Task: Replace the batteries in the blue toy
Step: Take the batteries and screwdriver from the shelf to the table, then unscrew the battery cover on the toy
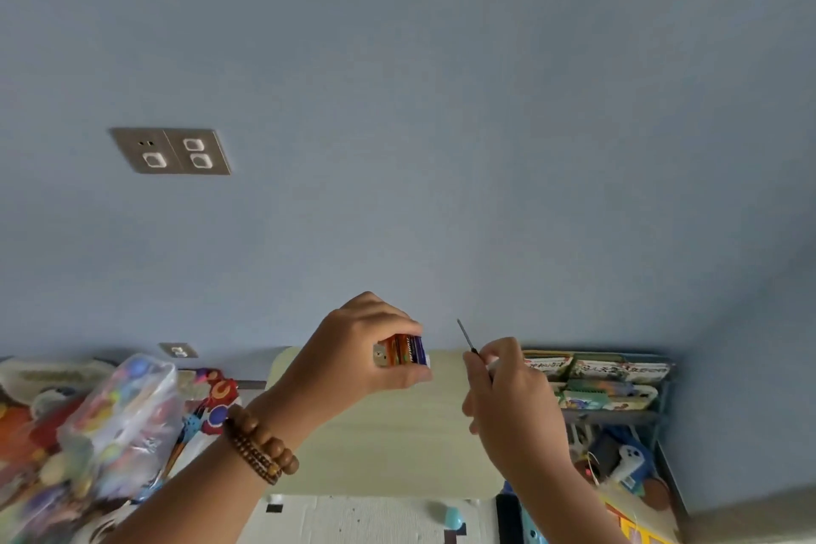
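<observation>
Left hand (353, 349) gripping one pack of batteries (404, 350), right hand (508, 393) pinching one thin screwdriver (466, 333) pointing upward, both hands hovering over one pale table (388, 433), one blue toy (527, 532), seemingly, lying at the bottom edge beside the right forearm

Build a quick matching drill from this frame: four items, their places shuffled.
Items
1. batteries
2. screwdriver
3. beaded bracelet
4. picture books

Places
A. on the rack at the right
B. worn at the wrist
C. gripped in the left hand
D. pinched in the right hand

Pairs: 1-C, 2-D, 3-B, 4-A
</observation>
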Action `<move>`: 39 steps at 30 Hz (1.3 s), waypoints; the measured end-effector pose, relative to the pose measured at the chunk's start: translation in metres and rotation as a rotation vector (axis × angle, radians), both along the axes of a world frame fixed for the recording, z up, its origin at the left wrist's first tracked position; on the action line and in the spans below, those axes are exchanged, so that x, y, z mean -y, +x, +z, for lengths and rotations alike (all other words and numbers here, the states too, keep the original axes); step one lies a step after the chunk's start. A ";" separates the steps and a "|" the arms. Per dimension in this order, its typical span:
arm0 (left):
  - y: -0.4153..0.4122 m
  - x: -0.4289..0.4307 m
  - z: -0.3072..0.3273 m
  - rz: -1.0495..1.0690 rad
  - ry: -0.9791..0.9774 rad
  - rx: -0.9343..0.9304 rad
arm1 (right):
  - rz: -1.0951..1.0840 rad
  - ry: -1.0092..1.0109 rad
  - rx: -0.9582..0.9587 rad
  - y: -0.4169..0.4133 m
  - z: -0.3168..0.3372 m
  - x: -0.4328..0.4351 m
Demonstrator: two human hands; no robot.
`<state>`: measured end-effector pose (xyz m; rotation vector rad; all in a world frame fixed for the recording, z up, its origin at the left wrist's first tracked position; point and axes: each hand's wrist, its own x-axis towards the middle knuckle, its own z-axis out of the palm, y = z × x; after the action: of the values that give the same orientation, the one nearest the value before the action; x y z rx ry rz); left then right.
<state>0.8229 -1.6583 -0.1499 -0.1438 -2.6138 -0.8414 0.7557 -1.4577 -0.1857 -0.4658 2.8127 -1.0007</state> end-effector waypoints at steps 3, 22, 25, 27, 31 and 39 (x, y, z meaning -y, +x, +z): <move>-0.002 0.008 -0.038 0.009 -0.009 0.022 | 0.005 -0.021 -0.005 -0.006 -0.036 0.007; -0.054 0.107 -0.616 -0.048 -0.164 0.022 | -0.070 -0.108 -0.168 -0.064 -0.606 0.059; -0.065 0.118 -0.641 -0.045 -0.180 0.027 | -0.025 -0.137 -0.186 -0.080 -0.633 0.068; -0.073 0.126 -0.650 -0.040 -0.171 0.044 | -0.022 -0.091 -0.171 -0.088 -0.641 0.074; -0.079 0.138 -0.673 -0.033 -0.160 0.088 | -0.026 -0.011 -0.140 -0.093 -0.655 0.089; -0.077 0.146 -0.708 -0.078 -0.124 0.117 | 0.051 0.007 -0.370 -0.092 -0.685 0.094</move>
<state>0.7461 -1.8045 -0.8578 -0.2394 -2.7870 -0.7340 0.6634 -1.5513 -0.8708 -0.7927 3.1008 -0.9820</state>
